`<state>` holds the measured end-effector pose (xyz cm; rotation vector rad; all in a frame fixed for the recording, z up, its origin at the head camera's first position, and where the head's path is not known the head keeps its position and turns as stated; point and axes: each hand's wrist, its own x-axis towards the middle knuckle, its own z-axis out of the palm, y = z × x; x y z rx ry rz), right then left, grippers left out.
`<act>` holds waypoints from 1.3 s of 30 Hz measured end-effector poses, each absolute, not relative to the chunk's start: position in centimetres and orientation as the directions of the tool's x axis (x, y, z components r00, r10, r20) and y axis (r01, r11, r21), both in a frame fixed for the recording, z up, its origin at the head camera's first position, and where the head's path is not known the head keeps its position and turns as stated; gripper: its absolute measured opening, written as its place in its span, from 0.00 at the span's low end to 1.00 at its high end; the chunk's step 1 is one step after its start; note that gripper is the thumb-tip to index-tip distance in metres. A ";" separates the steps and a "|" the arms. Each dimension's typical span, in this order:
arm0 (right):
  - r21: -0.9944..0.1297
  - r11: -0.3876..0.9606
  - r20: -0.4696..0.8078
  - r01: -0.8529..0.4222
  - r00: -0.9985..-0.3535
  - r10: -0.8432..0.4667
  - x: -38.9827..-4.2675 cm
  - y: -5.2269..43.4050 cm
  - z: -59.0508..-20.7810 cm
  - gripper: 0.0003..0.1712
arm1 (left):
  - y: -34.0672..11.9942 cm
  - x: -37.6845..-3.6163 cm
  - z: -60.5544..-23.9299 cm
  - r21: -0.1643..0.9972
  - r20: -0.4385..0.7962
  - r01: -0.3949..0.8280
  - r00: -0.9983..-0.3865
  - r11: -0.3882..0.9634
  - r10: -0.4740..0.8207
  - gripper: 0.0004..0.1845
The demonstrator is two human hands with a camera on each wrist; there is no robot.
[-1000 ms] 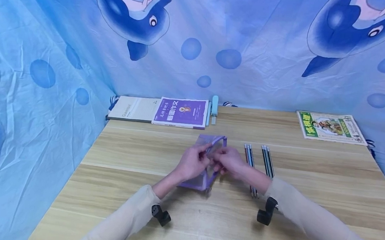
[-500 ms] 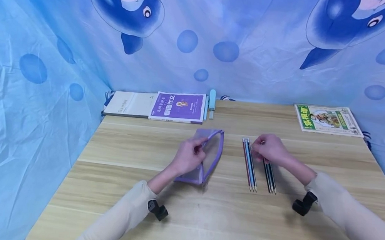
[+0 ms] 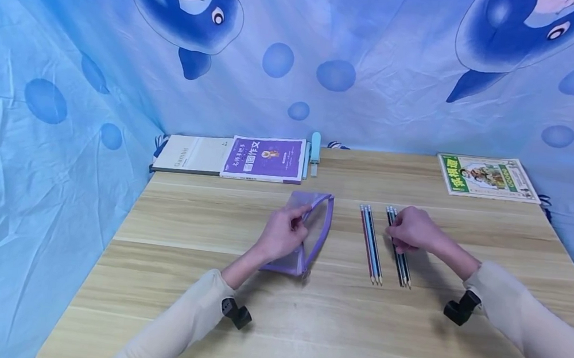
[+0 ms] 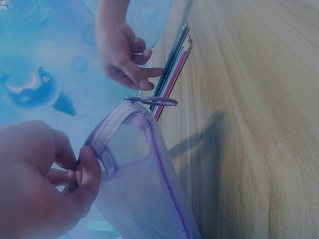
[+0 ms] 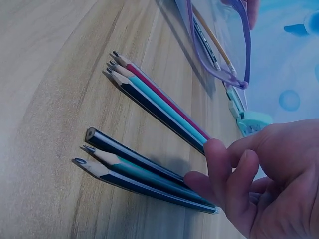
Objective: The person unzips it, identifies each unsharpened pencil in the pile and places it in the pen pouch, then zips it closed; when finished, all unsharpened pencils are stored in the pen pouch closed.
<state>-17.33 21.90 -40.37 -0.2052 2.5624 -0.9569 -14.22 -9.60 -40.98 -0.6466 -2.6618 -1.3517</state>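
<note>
A purple mesh pencil pouch (image 3: 315, 236) lies on the wooden table (image 3: 303, 330), its mouth held open. My left hand (image 3: 285, 235) pinches its upper edge between thumb and finger (image 4: 89, 172); the pouch (image 4: 142, 189) hangs open below. Pencils show inside the pouch (image 5: 219, 45). To its right lie two groups of three pencils. The left group (image 3: 371, 245) is red, teal and dark (image 5: 159, 97). My right hand (image 3: 412, 230) hovers over the far end of the right group (image 3: 403, 269), bent fingertips (image 5: 219, 159) touching those pencils (image 5: 134, 172), which lie flat.
At the back left lie a white notebook (image 3: 188, 155), a purple book (image 3: 265, 158) and a light blue stapler-like item (image 3: 315, 147). A green-covered book (image 3: 487, 176) lies back right. Blue dolphin-print cloth (image 3: 67, 94) closes in the table's back and sides.
My right hand has left the pouch and moved right, coming down on the right group of pencils. The left hand keeps its pinch on the pouch edge.
</note>
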 end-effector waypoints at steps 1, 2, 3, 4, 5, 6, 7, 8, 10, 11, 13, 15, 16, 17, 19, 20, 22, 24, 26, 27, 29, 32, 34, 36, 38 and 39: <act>-0.653 0.758 -0.312 0.000 -0.911 -0.269 -17.3 21.9 -40.4 0.10 | -9.6 -14.2 -41.0 0.750 0.267 0.410 -0.905 0.519 0.330 0.27; -0.651 0.759 -0.311 -0.003 -0.911 -0.271 -17.4 21.9 -40.4 0.10 | -9.6 -14.2 -41.0 0.750 0.270 0.412 -0.905 0.517 0.329 0.27; -0.647 0.762 -0.312 -0.004 -0.911 -0.269 -17.4 21.9 -40.4 0.11 | -9.6 -14.2 -41.0 0.748 0.276 0.417 -0.903 0.516 0.329 0.27; -0.642 0.767 -0.310 -0.008 -0.912 -0.269 -17.4 21.9 -40.4 0.11 | -9.5 -14.2 -41.0 0.745 0.283 0.423 -0.901 0.516 0.330 0.27; -0.637 0.771 -0.308 -0.010 -0.913 -0.267 -17.4 21.8 -40.4 0.11 | -9.5 -14.2 -41.0 0.744 0.287 0.426 -0.899 0.515 0.329 0.26; -0.632 0.775 -0.307 -0.012 -0.914 -0.265 -17.4 21.8 -40.4 0.11 | -9.5 -14.2 -41.0 0.742 0.292 0.431 -0.897 0.514 0.331 0.26; -0.627 0.779 -0.308 -0.012 -0.914 -0.262 -17.4 21.7 -40.4 0.11 | -9.5 -14.2 -40.9 0.738 0.296 0.435 -0.896 0.515 0.332 0.26; -0.623 0.782 -0.311 -0.011 -0.914 -0.261 -17.4 21.6 -40.4 0.11 | -9.5 -14.2 -40.9 0.735 0.299 0.438 -0.894 0.517 0.332 0.26; -0.613 0.790 -0.313 -0.013 -0.914 -0.258 -17.5 21.5 -40.5 0.12 | -9.5 -14.2 -41.0 0.731 0.300 0.440 -0.894 0.521 0.334 0.26; -0.609 0.793 -0.313 -0.014 -0.914 -0.257 -17.5 21.4 -40.6 0.12 | -9.5 -14.2 -41.0 0.732 0.298 0.439 -0.894 0.521 0.335 0.26; -0.599 0.801 -0.308 -0.024 -0.916 -0.258 -17.5 21.2 -40.8 0.12 | -9.5 -14.2 -41.0 0.732 0.295 0.437 -0.895 0.523 0.335 0.26; -0.580 0.813 -0.296 -0.050 -0.917 -0.268 -17.6 21.0 -41.0 0.12 | -9.5 -14.1 -41.0 0.734 0.292 0.433 -0.897 0.524 0.332 0.26; -0.571 0.818 -0.287 -0.067 -0.917 -0.276 -17.7 20.9 -41.1 0.12 | -9.5 -14.1 -41.0 0.735 0.291 0.431 -0.898 0.523 0.331 0.26; -0.559 0.825 -0.278 -0.085 -0.918 -0.283 -17.8 20.8 -41.3 0.12 | -9.5 -14.1 -41.0 0.736 0.290 0.430 -0.898 0.524 0.330 0.26; -0.541 0.833 -0.263 -0.114 -0.918 -0.296 -17.9 20.6 -41.4 0.12 | -9.5 -14.1 -41.0 0.740 0.285 0.424 -0.901 0.523 0.326 0.26; -0.533 0.837 -0.258 -0.124 -0.918 -0.301 -17.9 20.5 -41.5 0.13 | -9.4 -14.1 -41.0 0.742 0.281 0.419 -0.903 0.523 0.325 0.26; -0.520 0.842 -0.246 -0.141 -0.920 -0.306 -18.0 20.3 -41.6 0.13 | -9.4 -14.1 -41.0 0.747 0.274 0.412 -0.906 0.522 0.324 0.27; -0.515 0.845 -0.241 -0.146 -0.921 -0.305 -18.1 20.2 -41.7 0.12 | -9.4 -14.1 -41.1 0.749 0.269 0.409 -0.907 0.521 0.325 0.27; -0.506 0.848 -0.236 -0.156 -0.921 -0.310 -18.2 20.1 -41.8 0.12 | -9.4 -14.1 -41.1 0.746 0.272 0.412 -0.906 0.523 0.325 0.27; -0.505 0.848 -0.232 -0.161 -0.921 -0.313 -18.3 20.0 -41.8 0.11 | -9.4 -14.1 -41.1 0.744 0.274 0.414 -0.905 0.525 0.325 0.27; -0.509 0.846 -0.233 -0.161 -0.920 -0.315 -18.4 20.0 -41.9 0.10 | -9.4 -14.2 -41.1 0.738 0.282 0.422 -0.902 0.527 0.327 0.27; -0.534 0.834 -0.243 -0.139 -0.920 -0.309 -18.5 19.9 -41.8 0.07 | -9.4 -14.2 -41.1 0.734 0.290 0.429 -0.899 0.526 0.329 0.27; -0.563 0.819 -0.254 -0.111 -0.920 -0.300 -18.6 19.9 -41.7 0.06 | -9.5 -14.2 -41.2 0.729 0.297 0.439 -0.894 0.525 0.335 0.27; -0.599 0.796 -0.258 -0.089 -0.919 -0.297 -18.6 20.0 -41.4 0.06 | -9.4 -14.3 -41.2 0.732 0.291 0.436 -0.895 0.524 0.338 0.27; -0.645 0.761 -0.256 -0.067 -0.919 -0.299 -18.5 19.9 -40.8 0.07 | -9.4 -14.2 -41.2 0.730 0.284 0.430 -0.898 0.532 0.336 0.27; -0.672 0.739 -0.257 -0.053 -0.919 -0.300 -18.4 19.7 -40.5 0.08 | -9.3 -14.2 -41.2 0.730 0.279 0.425 -0.900 0.536 0.335 0.27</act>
